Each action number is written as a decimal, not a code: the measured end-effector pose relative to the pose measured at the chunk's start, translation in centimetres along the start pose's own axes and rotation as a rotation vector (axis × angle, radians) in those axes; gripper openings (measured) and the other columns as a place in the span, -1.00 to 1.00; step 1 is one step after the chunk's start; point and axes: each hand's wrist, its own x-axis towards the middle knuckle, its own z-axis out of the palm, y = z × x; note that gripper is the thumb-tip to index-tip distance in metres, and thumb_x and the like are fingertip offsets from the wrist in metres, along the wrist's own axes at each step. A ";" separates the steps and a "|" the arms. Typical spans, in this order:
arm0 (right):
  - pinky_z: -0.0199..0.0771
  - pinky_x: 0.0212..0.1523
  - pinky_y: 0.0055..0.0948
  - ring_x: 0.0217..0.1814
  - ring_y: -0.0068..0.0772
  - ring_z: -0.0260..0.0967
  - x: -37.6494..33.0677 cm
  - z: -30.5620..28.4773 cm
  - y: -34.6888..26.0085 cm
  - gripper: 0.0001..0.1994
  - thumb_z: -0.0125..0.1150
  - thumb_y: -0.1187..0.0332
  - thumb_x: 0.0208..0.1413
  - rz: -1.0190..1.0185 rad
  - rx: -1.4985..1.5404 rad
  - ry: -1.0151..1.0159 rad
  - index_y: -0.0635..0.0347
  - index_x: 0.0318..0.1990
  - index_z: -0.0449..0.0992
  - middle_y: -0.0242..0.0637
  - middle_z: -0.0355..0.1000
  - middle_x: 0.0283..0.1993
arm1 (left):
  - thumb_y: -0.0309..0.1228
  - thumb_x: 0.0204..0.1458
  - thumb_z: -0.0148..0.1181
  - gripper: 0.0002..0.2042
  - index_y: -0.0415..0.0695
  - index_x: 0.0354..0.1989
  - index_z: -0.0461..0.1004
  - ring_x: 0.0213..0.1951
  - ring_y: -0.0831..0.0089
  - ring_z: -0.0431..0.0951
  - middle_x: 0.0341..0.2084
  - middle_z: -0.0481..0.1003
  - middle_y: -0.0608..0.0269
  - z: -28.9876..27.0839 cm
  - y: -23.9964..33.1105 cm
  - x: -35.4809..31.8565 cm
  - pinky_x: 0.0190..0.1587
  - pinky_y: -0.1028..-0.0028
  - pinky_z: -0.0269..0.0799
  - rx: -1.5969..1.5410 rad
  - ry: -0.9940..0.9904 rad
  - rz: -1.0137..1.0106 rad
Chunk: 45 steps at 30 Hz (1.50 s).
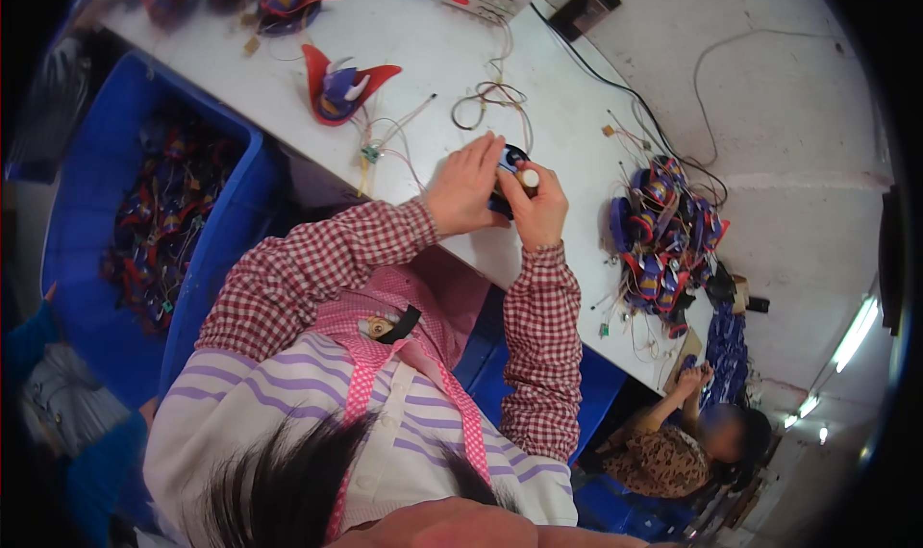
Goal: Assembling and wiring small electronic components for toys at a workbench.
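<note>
A small, dark, rigid plastic toy part (510, 171), judged light, is clamped between both hands (500, 194), gripped at its sides.

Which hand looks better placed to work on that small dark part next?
Probably the right hand: its fingertips pinch a small pale round piece against the dark part. The left hand wraps the part from the other side, steadying it above the white table.

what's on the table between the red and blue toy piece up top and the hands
In the head view, thin loose wires lie between the red-and-blue toy piece and the left hand.
</note>
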 end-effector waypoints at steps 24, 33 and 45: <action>0.37 -0.42 -0.47 -0.45 -0.33 0.33 0.0 0.5 0.0 -0.77 0.32 0.36 -0.10 -0.016 0.009 -0.005 0.25 -0.29 0.48 -0.24 0.40 -0.36 | -0.12 -0.47 0.44 0.01 -0.39 0.19 0.06 0.14 0.03 0.26 0.13 0.19 -0.22 1.0 -0.5 -0.3 0.14 0.24 0.15 -0.061 0.033 -0.032; 0.36 -0.44 -0.44 -0.47 -0.30 0.33 0.0 0.5 0.1 -0.82 0.28 0.39 -0.09 -0.066 -0.071 -0.005 0.24 -0.33 0.47 -0.24 0.40 -0.37 | -0.12 -0.47 0.43 -0.01 -0.38 0.18 0.08 0.10 0.06 0.28 0.11 0.21 -0.18 0.8 -0.2 -0.3 0.11 0.25 0.17 -0.019 0.023 -0.050; 0.35 -0.46 -0.46 -0.48 -0.33 0.31 -0.1 0.5 0.1 -0.83 0.27 0.41 -0.07 -0.060 -0.108 0.002 0.25 -0.32 0.47 -0.25 0.40 -0.39 | -0.13 -0.45 0.41 -0.03 -0.37 0.18 0.07 0.08 0.08 0.29 0.10 0.20 -0.14 0.8 -0.1 -0.2 0.09 0.26 0.17 -0.028 0.026 -0.057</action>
